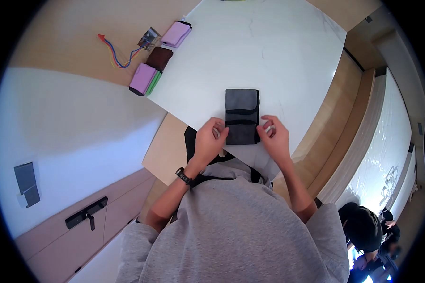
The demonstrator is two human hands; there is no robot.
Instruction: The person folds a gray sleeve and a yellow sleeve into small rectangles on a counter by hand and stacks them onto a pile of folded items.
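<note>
A dark grey folded cloth with black edging [241, 134] lies on the white table near its front edge, folded into stacked panels with its long side pointing away from me. My left hand [209, 142] pinches its left edge near the front panel, fingers curled and thumb against the fabric. At the opposite edge my right hand [275, 138] is also closed, with the thumb and bent fingers on the cloth's right border. The fingertips under the cloth are hidden.
Along the table's left edge sit folded cloths: a pink one [176, 34], a brown one [159, 58], another pink one [142, 78] and a green one [154, 83]. Coloured wires [120, 63] lie beyond them. A person in dark clothing [363, 226] is at the lower right.
</note>
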